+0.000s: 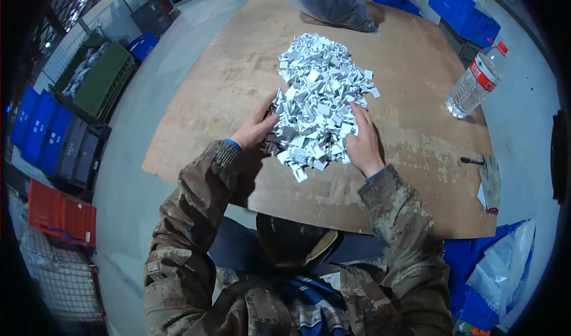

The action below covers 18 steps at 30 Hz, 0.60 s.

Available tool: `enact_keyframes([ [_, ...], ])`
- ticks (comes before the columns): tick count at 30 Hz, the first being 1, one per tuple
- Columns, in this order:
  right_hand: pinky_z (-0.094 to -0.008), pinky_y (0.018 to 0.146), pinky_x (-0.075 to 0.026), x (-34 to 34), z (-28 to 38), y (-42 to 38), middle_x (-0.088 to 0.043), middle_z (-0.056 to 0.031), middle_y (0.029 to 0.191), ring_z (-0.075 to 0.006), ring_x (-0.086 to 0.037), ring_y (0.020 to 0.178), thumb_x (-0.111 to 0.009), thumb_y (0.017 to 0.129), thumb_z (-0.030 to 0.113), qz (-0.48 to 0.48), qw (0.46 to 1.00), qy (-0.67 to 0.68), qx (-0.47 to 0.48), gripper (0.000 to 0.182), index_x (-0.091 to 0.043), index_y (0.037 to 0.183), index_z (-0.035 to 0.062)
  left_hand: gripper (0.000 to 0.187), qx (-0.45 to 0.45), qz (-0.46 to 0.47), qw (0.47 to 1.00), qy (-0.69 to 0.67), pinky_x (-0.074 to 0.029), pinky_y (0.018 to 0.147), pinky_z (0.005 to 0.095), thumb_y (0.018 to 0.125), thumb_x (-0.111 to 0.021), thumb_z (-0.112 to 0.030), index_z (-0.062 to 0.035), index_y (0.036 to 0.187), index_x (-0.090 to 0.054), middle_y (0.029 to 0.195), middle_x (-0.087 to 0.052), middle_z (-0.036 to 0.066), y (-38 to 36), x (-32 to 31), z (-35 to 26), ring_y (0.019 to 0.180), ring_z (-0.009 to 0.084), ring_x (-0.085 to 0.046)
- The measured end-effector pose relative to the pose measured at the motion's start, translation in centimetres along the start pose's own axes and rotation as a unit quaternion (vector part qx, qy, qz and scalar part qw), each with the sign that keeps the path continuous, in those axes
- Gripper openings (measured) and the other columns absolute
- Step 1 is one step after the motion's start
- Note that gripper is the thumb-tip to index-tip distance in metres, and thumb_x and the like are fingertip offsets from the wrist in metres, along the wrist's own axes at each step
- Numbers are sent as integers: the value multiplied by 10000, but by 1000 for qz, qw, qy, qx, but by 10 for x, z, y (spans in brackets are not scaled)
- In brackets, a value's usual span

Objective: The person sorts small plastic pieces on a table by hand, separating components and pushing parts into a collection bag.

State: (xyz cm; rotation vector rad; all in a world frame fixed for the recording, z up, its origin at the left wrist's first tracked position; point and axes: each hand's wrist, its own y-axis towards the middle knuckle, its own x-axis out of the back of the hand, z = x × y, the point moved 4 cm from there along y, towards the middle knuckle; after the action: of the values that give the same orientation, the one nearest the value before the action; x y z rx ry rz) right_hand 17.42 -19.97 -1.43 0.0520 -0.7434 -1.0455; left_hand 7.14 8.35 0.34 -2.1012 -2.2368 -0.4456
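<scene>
A long heap of small silvery-white flat pieces (321,98) lies on a brown wooden tabletop (220,80). Against the heap's left edge rests my left hand (259,125), fingers stretched along its side and partly hidden by the pieces. On the opposite edge, my right hand (365,144) lies with its fingers extended upward along the pieces. Both hands touch the heap from its sides, and neither is closed around a piece that I can see. A few pieces are spread at the near end, between my wrists.
A filled clear plastic bag (333,3) sits at the table's far edge. To the right stand a water bottle (476,80), a black marker (471,160) and a grey glove (491,181). Blue bins (464,9), a red crate (61,214) and a green container (98,77) surround the table.
</scene>
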Motion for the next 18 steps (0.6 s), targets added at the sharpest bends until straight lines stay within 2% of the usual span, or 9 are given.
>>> enact_keyframes([
  [3,-506,1212,-360,3,19,-6,-326,-333,1630,-482,-396,1475,-696,901,224,12,1000,16,3,787,-385,1585,-9,1074,-29,-9,996,86,-278,1265,448,905,-803,-419,2,1673,-181,1692,-298,251,-41,-13,-7,1525,347,-363],
  [5,-519,1223,-336,1,41,-17,-278,-325,1661,-491,-365,1492,-777,865,390,27,998,-50,26,910,-384,1597,17,1193,-43,-5,988,151,-260,1278,473,832,-874,-359,-15,1686,-116,1725,-189,270,-63,-23,-17,1565,378,-298],
  [6,-519,1223,-336,1,52,-23,-278,-325,1661,-491,-365,1492,-777,865,390,26,998,-48,25,910,-384,1597,17,1193,-42,-4,987,152,-260,1278,473,832,-874,-359,-15,1686,-116,1725,-189,270,-72,-30,-24,1565,378,-298],
  [8,-551,1228,-320,-7,74,-35,-265,-317,1666,-494,-337,1506,-822,820,473,86,977,-167,103,990,-389,1605,54,1156,-84,-15,944,318,-272,1276,487,820,-889,-322,-4,1674,-177,1724,-176,284,-82,-48,-36,1576,413,-272],
  [14,-568,1223,-318,-26,75,-28,-280,-285,1673,-449,-344,1513,-831,806,424,105,955,-226,161,959,-409,1601,95,1099,-81,-24,937,339,-304,1265,492,821,-893,-320,0,1653,-252,1709,-214,288,-71,-75,-25,1570,432,-280],
  [18,-565,1208,-336,-12,57,-10,-333,-234,1658,-411,-369,1504,-825,789,326,64,969,-202,131,882,-461,1564,114,1007,-85,-30,969,231,-356,1240,490,844,-872,-304,-6,1629,-316,1693,-253,283,-73,-78,-42,1541,441,-339],
])
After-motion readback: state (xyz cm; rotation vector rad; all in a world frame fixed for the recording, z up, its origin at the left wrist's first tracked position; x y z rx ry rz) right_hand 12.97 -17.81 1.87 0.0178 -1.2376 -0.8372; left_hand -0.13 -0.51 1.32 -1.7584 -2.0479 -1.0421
